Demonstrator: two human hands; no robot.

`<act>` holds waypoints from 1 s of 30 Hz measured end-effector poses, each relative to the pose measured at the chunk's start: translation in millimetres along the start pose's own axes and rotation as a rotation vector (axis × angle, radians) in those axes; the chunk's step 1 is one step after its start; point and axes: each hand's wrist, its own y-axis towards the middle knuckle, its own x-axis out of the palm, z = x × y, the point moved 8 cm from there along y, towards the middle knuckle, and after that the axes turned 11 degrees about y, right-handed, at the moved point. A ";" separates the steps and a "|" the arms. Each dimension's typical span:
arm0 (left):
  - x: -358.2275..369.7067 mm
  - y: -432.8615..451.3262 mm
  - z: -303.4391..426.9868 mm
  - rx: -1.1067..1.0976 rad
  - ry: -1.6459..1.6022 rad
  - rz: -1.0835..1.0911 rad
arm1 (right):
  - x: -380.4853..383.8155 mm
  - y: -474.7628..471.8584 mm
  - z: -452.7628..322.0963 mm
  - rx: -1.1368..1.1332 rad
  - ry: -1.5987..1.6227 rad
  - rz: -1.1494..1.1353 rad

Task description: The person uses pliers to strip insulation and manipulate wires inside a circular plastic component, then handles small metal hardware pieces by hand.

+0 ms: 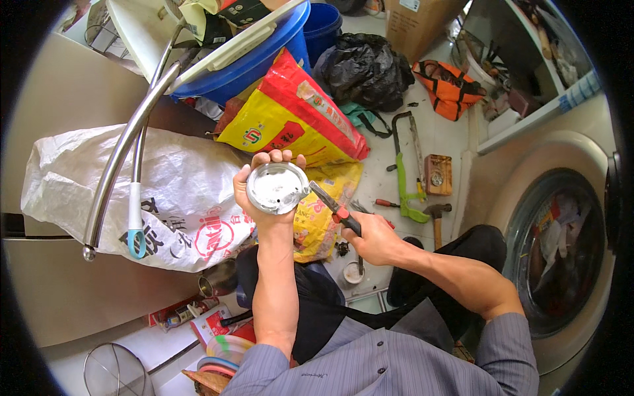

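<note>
In my left hand (262, 198) I hold up a round, shallow silver metal lid or cap (278, 187), its hollow side facing me, with small dark holes near its rim. My right hand (375, 238) is closed around the black and red handle of a flat-bladed metal tool (337, 208), perhaps a chisel or file. The tool's tip is at the right rim of the metal piece; whether it touches cannot be told. Behind my left hand lie a yellow and red plastic sack (292, 119) and a white woven sack (99, 168).
On the tiled floor right of centre are a green-handled hacksaw (403, 183), a claw hammer (438, 225), a small box (438, 174) and a screwdriver (387, 203). A front-loading washing machine (478, 185) stands right. Steel bars (130, 123) hang over the left side. A small round container (353, 272) stands below my right hand.
</note>
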 end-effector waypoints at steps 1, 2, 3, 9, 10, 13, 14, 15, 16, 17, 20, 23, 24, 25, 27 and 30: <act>-2.4 0.4 2.5 -0.005 -0.037 -0.045 | -0.3 0.9 -3.9 -0.001 -0.047 0.003; -4.7 0.7 4.8 -0.010 -0.074 -0.089 | 1.2 0.3 -5.4 0.053 -0.062 -0.012; -4.8 -0.2 6.4 -0.017 -0.112 -0.130 | 3.0 -0.2 -8.1 0.057 -0.063 -0.014; -5.2 -2.4 17.0 0.029 -0.148 -0.271 | 17.8 0.1 -3.6 -0.030 0.063 -0.041; -3.8 -3.7 17.5 0.039 -0.153 -0.281 | 21.5 0.9 3.7 -0.013 0.070 -0.069; -0.1 -5.8 19.3 0.061 -0.155 -0.312 | 24.2 2.6 9.9 0.021 0.090 -0.085; 1.2 -6.4 19.6 0.067 -0.155 -0.323 | 23.8 3.5 10.3 0.030 0.096 -0.077; 3.5 -6.5 20.8 0.075 -0.153 -0.337 | 21.6 3.5 6.0 0.017 0.106 -0.063; 5.1 -6.2 20.8 0.076 -0.158 -0.338 | 18.5 2.2 -0.2 0.004 0.115 -0.048; 7.1 -5.9 20.0 0.077 -0.163 -0.340 | 15.7 1.5 -4.3 -0.008 0.125 -0.033; 13.6 -5.7 17.4 0.083 -0.187 -0.337 | 10.6 1.1 -6.9 -0.044 0.103 -0.012; 14.0 -5.1 15.9 0.069 -0.194 -0.378 | 10.2 1.6 -2.5 -0.015 0.077 -0.026; 15.7 -4.4 14.7 0.057 -0.198 -0.400 | 8.6 2.1 0.4 -0.021 0.082 -0.010; 11.2 -3.6 12.4 0.037 -0.137 -0.339 | 8.0 2.9 4.7 -0.026 0.088 0.006; 1.7 -6.2 13.7 0.003 -0.015 -0.216 | 4.3 4.2 7.8 -0.046 0.064 0.028; 11.4 -11.3 13.4 -0.064 -0.006 -0.273 | -4.4 9.0 4.6 -0.036 0.009 0.020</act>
